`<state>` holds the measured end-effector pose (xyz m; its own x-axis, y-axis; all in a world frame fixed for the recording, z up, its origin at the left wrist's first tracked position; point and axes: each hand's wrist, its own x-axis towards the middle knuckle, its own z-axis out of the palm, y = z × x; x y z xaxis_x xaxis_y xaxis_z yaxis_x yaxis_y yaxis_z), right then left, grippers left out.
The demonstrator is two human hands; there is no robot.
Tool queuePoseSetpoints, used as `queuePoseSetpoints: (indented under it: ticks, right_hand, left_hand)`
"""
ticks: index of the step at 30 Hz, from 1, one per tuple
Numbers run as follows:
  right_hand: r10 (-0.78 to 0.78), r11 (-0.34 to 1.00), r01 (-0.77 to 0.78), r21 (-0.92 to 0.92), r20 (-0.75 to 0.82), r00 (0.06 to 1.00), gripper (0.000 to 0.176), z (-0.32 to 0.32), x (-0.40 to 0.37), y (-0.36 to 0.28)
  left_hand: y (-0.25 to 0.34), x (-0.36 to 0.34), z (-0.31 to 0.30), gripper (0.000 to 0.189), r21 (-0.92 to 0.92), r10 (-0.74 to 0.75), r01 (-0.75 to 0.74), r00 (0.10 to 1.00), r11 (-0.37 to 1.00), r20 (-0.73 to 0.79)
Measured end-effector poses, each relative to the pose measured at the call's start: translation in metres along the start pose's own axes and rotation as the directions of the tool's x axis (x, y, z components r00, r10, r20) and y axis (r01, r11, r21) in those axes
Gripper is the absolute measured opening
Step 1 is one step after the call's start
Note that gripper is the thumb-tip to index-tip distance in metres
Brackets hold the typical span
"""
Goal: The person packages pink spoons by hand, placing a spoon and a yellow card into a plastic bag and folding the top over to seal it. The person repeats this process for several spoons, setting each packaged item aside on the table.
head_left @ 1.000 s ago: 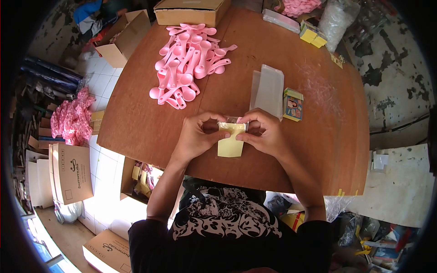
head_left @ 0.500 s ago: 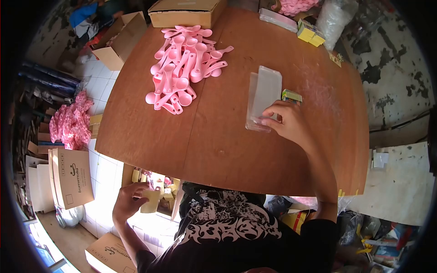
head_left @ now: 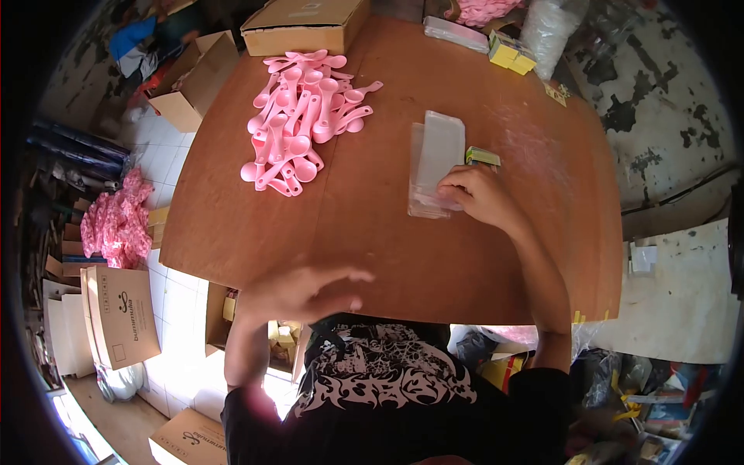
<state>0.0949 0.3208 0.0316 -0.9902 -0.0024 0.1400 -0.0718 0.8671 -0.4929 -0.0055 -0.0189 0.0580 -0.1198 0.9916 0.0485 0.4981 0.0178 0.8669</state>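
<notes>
My left hand hovers over the near edge of the table, slightly blurred, its thumb and fingers apart and nothing between them. At the stack of clear plastic bags, my right hand has its fingertips pinched on the lower right edge of a bag. Part of that edge is hidden under the fingers. A small green-and-yellow box lies just beyond the right knuckles. Left of the bags is a heap of pink plastic spoons.
A closed cardboard box stands at the table's far edge. Yellow boxes and a bulky clear plastic bundle are at the back right. Below the table's left front, an open carton holds small yellowish packs. A person in blue is at the far left.
My left hand has come up and right from above the open carton to the table edge, and the pale yellow packet is gone from it. My right hand has closed its fingers on the bags.
</notes>
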Motion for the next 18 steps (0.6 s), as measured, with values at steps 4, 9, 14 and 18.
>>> queuePoseSetpoints:
  ticks: [4, 9, 14, 18]
  right_hand:
    - [0.038, 0.997, -0.024, 0.071, -0.198, 0.979, 0.007, -0.002, -0.002, -0.005]
    - [-0.082, 0.996, 0.061, -0.071, -0.355, 0.931, 0.006, -0.014, -0.025, -0.060]
    - [-0.134, 0.984, 0.155, 0.086, -0.215, 0.967, 0.015, -0.033, -0.040, -0.080]
    - [0.036, 0.974, -0.089, -0.210, -0.245, 0.969, 0.019, -0.044, -0.046, -0.025]
  left_hand:
    - [-0.017, 0.084, -0.001, 0.032, 0.257, 0.199, -0.169, 0.975, 0.952, -0.095]
    - [-0.017, 0.120, 0.008, 0.030, 0.520, 0.388, -0.102, 0.788, 0.848, -0.478]
    - [-0.021, 0.104, 0.011, 0.019, 0.380, 0.439, -0.354, 0.883, 0.854, -0.165]
    - [-0.022, 0.087, 0.016, 0.016, -0.143, 0.268, -0.321, 0.915, 0.936, -0.303]
